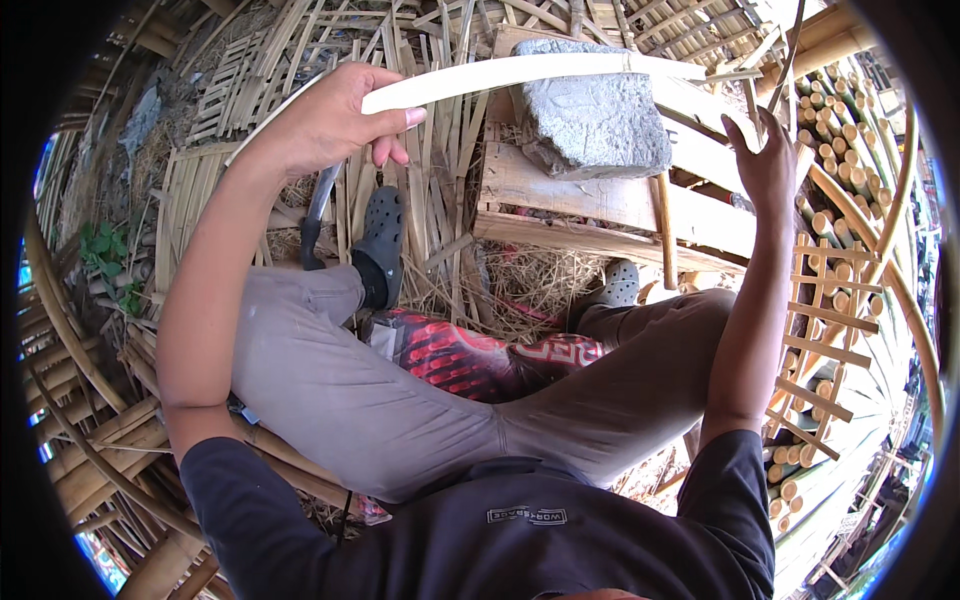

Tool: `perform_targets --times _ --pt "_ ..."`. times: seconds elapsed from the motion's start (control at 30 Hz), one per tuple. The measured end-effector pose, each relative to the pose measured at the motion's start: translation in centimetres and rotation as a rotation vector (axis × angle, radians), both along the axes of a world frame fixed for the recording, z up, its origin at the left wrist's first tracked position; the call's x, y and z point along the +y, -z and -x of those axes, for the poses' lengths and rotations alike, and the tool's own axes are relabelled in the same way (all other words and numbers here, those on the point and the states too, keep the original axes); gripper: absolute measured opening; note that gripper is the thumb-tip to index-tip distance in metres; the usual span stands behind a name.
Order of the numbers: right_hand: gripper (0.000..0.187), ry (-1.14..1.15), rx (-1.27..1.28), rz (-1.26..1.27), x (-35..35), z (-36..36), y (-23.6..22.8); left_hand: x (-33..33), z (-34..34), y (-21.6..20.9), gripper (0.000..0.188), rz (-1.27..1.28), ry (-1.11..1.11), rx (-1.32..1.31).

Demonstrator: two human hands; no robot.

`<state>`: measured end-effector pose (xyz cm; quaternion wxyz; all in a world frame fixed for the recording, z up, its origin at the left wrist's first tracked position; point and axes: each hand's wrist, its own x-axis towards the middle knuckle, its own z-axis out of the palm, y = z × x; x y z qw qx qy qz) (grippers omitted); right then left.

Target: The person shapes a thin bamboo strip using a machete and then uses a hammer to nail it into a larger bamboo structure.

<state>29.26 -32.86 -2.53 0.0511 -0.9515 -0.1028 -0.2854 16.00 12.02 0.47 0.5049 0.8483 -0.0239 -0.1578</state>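
Observation:
My left hand [335, 115] is closed around one end of a long, pale, flat bamboo strip [480, 78], thumb on top. The strip bows slightly and crosses above a rough grey stone block [595, 115], its far part reaching toward the right. My right hand [762, 165] is raised beyond the block's right side, thumb and forefinger apart, with no strip visible between them. A thin dark curved piece [795, 50] comes down close to its fingertips; whether they touch, I cannot tell. Below my left hand lies a blade with a black handle [311, 240].
The block rests on a wooden plank crate [545, 195], where a wooden handle [665, 232] leans. Split bamboo slats [425, 190] litter the ground. A bamboo lattice [825, 330] and stacked cut poles [845, 130] stand at right. A red and black printed sack [455, 355] lies under my legs.

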Motion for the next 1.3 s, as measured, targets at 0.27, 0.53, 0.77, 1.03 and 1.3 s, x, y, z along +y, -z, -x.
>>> perform_targets --times 0.27,0.53,0.77,1.03,1.3 --pt "0.038 -0.712 -0.119 -0.188 11.6 5.6 0.3 -1.0 0.6 -0.5 0.028 0.127 0.057 0.032" --pt "0.035 -0.844 -0.070 -0.295 13.8 7.0 0.6 -4.2 1.4 -0.6 0.025 0.244 0.161 0.135" --pt "0.028 -0.867 -0.099 -0.355 13.3 7.0 0.0 -4.5 1.3 -0.9 0.026 0.224 0.156 0.116" --pt "0.023 -0.876 -0.041 -0.360 13.5 7.4 0.0 -4.8 1.2 -1.0 0.026 0.221 0.165 0.135" --pt "0.021 -0.903 -0.117 -0.372 13.6 7.2 0.2 -4.9 1.2 -1.3 0.026 0.232 0.180 0.145"
